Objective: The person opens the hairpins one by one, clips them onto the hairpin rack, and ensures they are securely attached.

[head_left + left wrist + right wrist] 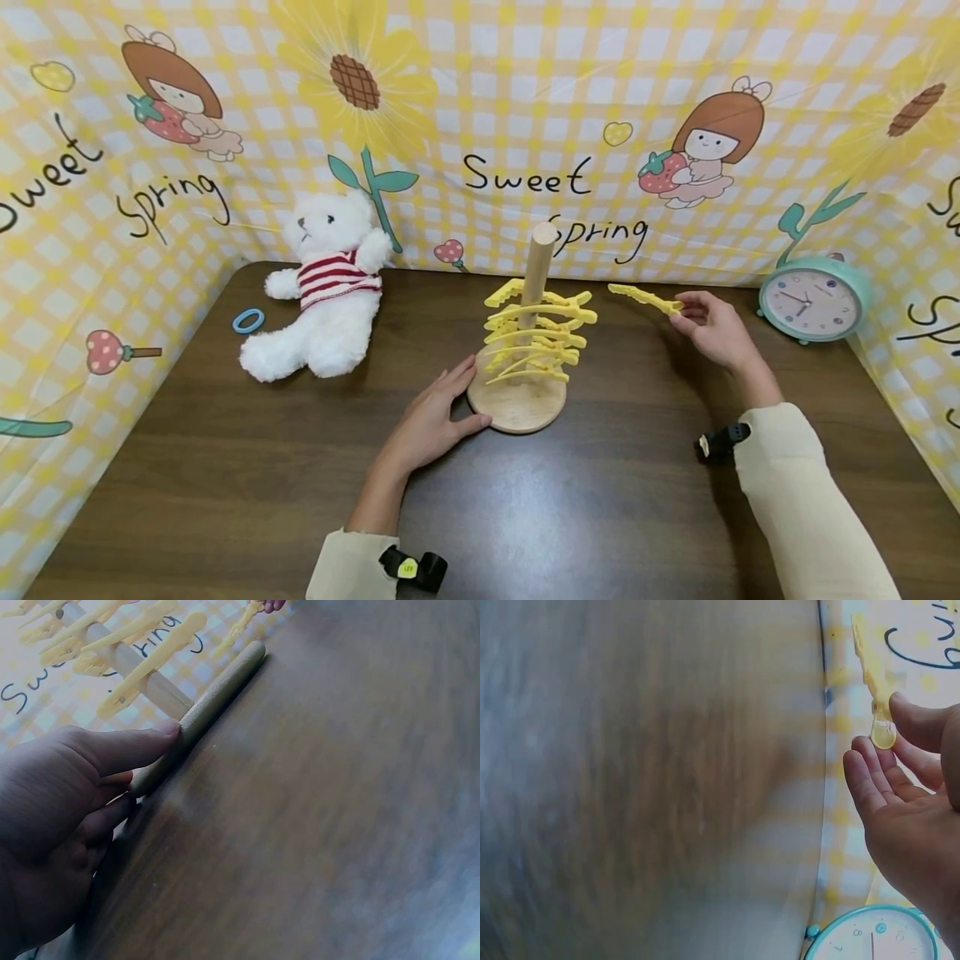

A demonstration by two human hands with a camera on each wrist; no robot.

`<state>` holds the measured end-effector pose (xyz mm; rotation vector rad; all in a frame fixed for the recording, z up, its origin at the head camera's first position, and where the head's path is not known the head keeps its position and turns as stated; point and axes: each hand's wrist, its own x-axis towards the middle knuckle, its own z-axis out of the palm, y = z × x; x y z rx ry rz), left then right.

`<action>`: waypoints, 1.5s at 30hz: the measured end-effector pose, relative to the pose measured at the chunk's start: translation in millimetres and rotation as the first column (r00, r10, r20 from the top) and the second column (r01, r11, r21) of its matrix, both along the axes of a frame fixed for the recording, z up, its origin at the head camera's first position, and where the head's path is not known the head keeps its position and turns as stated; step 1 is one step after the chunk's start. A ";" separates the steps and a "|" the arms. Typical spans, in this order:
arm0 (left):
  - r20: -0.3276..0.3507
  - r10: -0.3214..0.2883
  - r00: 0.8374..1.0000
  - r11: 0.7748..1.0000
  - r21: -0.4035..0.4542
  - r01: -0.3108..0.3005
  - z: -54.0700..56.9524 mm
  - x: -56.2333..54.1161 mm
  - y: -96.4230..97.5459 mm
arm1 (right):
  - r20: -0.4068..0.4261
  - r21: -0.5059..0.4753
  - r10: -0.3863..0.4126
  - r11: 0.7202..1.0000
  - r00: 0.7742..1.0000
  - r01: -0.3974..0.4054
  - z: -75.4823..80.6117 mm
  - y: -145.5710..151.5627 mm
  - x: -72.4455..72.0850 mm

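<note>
A round-based wooden stand (517, 414) stands upright, with several yellow hair clips (536, 337) attached to its post one above another. My left hand (427, 421) grips the left edge of the base, the thumb at the near rim; the left wrist view shows the thumb (142, 748) against the base. To the right of the stand, my right hand (711, 329) pinches one end of another yellow hair clip (641, 297) between thumb and fingers. In the right wrist view this clip (868, 667) extends away from the fingertips, apart from the stand.
A white teddy bear (330, 325) in a striped shirt leans at the back left, with a blue ring (248, 321) beside it. At the back right is a mint alarm clock (812, 298). A yellow checked cloth (510, 108) surrounds the dark wooden table (600, 517).
</note>
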<state>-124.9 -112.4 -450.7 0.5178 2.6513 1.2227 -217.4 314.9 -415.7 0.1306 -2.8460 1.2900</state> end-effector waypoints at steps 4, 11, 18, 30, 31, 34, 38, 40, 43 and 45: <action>-0.002 0.000 1.000 1.000 0.006 0.000 -0.4 0.4 0.2 | -0.016 -0.023 -0.017 1.000 1.000 0.017 1.9 -5.7 1.6; -0.007 0.001 1.000 1.000 0.011 -0.001 -1.9 0.5 0.1 | -0.070 -0.084 -0.039 0.996 0.997 0.033 2.7 -13.6 6.6; -0.002 0.005 1.000 1.000 0.005 -0.005 -0.3 1.1 0.1 | -0.130 -0.128 -0.053 0.991 0.990 0.036 2.9 -21.9 10.3; 0.004 0.005 1.000 1.000 0.002 -0.005 -0.3 0.8 -0.3 | -0.232 -0.160 -0.070 0.987 0.970 0.033 10.6 -38.2 19.9; 0.005 0.006 1.000 1.000 0.001 -0.006 -0.3 0.8 -0.2 | -0.250 -0.166 -0.069 0.986 0.966 0.027 11.8 -40.1 20.7; 0.010 0.012 1.000 1.000 -0.003 -0.012 -0.1 0.4 0.4 | -0.312 -0.188 -0.066 0.982 0.948 0.006 15.8 -46.0 22.6; 0.013 0.015 1.000 1.000 -0.006 -0.015 0.0 0.3 1.1 | -0.379 -0.245 -0.080 0.969 0.922 -0.017 24.1 -56.3 25.0; 0.013 0.014 1.000 1.000 -0.005 -0.014 0.0 0.5 1.1 | -0.400 -0.263 -0.092 0.965 0.912 -0.019 29.5 -62.2 27.4; 0.011 0.014 1.000 1.000 -0.004 -0.014 0.0 0.9 0.7 | -0.424 -0.289 -0.104 0.957 0.900 -0.026 39.2 -71.5 32.2; 0.010 0.015 1.000 1.000 0.000 -0.015 0.0 1.2 0.4 | -0.444 -0.308 -0.108 0.951 0.890 -0.038 45.1 -76.8 35.4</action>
